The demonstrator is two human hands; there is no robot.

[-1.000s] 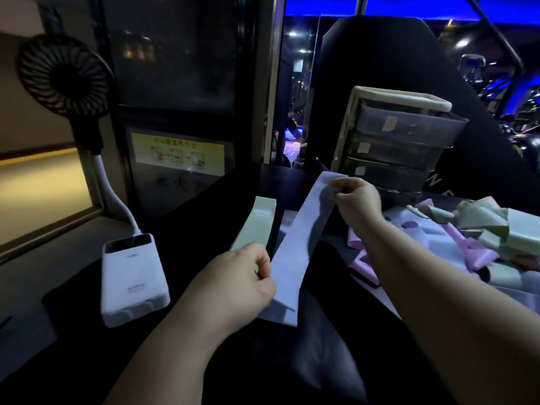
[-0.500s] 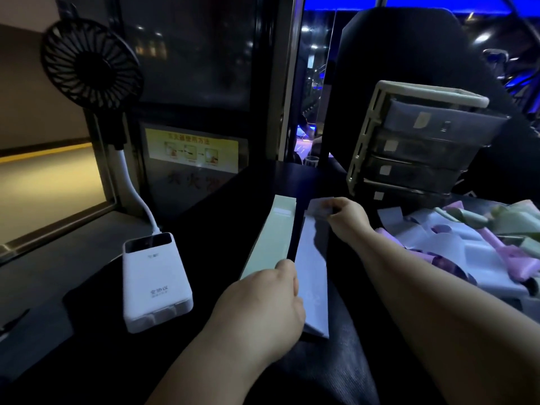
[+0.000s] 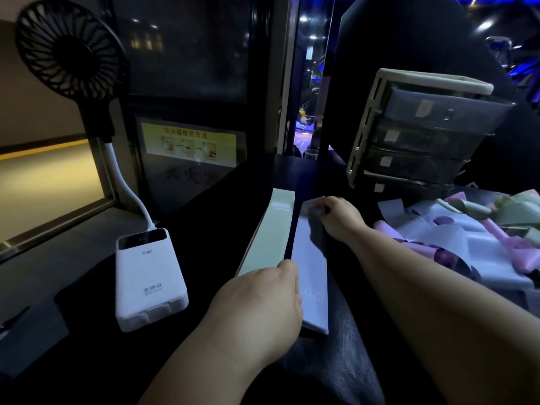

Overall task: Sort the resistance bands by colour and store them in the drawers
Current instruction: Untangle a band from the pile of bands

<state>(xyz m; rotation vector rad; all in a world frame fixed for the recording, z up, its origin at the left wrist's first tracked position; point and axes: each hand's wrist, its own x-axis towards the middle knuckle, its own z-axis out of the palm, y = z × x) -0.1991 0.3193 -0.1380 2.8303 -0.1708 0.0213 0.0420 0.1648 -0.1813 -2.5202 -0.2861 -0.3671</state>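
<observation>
The sorting looks to be in its early part. Two sorted lots lie side by side on the dark surface (image 3: 222,211): a flat stack of green bands (image 3: 267,232) and, just beside it on the right, a pale blue band (image 3: 310,258) laid out lengthwise. The right hand (image 3: 340,219) pinches the far end of the pale blue band against the surface, as if squaring it up. The left hand (image 3: 260,299) lies over the near end of the green bands with its fingers curled down and its back to the camera, so whether it grips anything cannot be told. Most of the work seems to be left: to the right sits a loose pile of bands (image 3: 455,235) – pale blue, pink and green tangled together – not yet separated. Behind it stands the drawer unit (image 3: 420,133), its drawers apparently pushed in; their dark fronts hide any contents, so nothing can be counted as stored. A white power bank (image 3: 149,283) and a small black fan (image 3: 70,45) stand to the left, apart from the bands.
</observation>
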